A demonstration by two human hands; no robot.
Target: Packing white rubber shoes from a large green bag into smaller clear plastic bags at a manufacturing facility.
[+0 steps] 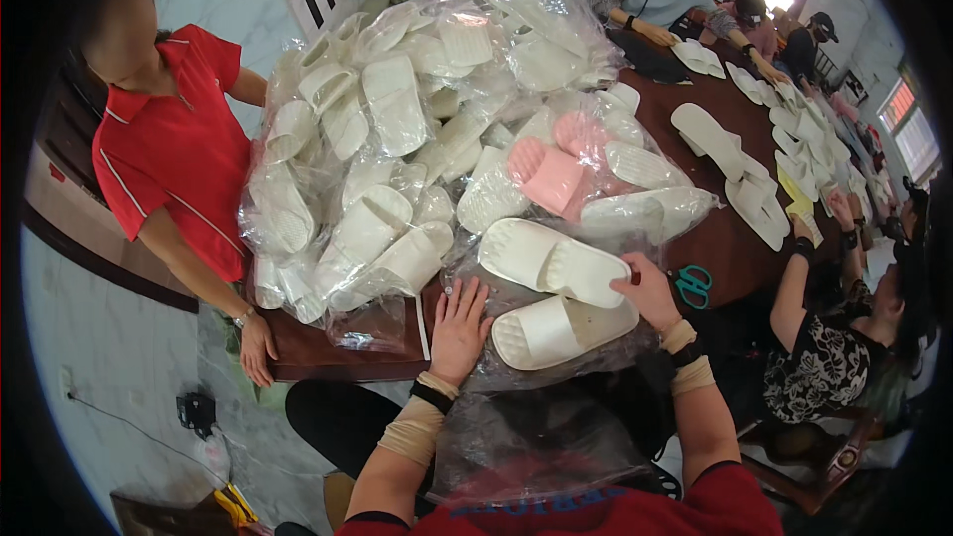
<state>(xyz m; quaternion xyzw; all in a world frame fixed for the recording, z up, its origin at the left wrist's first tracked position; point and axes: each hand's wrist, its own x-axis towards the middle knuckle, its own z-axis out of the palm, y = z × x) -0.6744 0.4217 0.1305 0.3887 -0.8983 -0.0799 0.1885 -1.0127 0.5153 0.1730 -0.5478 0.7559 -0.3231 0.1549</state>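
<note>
Two white slide slippers lie side by side on a clear plastic bag (541,432) at the table's near edge. My right hand (650,293) grips the end of the farther slipper (541,260), thumb on top. The nearer slipper (566,331) rests just below it, touching or nearly so. Left of the pair, my left hand (461,333) lies flat on the plastic with its fingers stretched out, holding nothing. The bag hangs off the edge over my lap.
A big heap of bagged white slippers (397,109), with a pink pair (551,179), covers the table's left. Teal scissors (693,286) lie right of my right hand. Someone in red (174,109) stands at left. Others handle slippers (794,129) along the table (735,268).
</note>
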